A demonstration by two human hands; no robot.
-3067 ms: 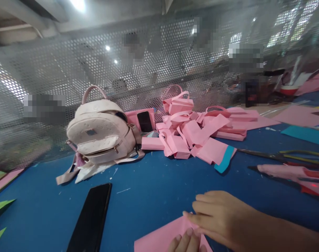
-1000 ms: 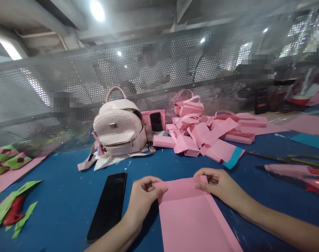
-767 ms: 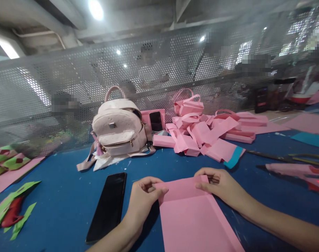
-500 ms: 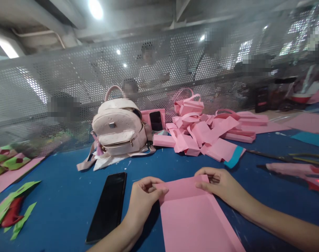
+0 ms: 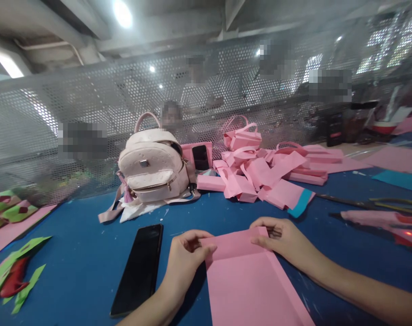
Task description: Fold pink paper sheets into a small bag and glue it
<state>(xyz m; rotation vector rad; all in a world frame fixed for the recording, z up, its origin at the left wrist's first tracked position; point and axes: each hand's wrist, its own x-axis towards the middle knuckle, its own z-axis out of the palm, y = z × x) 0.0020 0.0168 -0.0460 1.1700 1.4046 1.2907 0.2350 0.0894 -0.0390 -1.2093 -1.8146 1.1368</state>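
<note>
A pink paper sheet lies on the blue table in front of me, its far edge folded over into a band. My left hand pinches the left end of that fold, fingers closed on the paper. My right hand pinches the right end of the fold in the same way. A black phone lies face up just left of my left hand.
A pale pink backpack stands at the back by a perforated metal screen. A heap of folded pink paper bags lies right of it. Scissors and pink scraps sit at the right; green and red paper cutouts at the left.
About three seconds ago both hands pressed the sheet low at the near edge; since then they have held the folded far edge. Over the last second almost nothing has moved.
</note>
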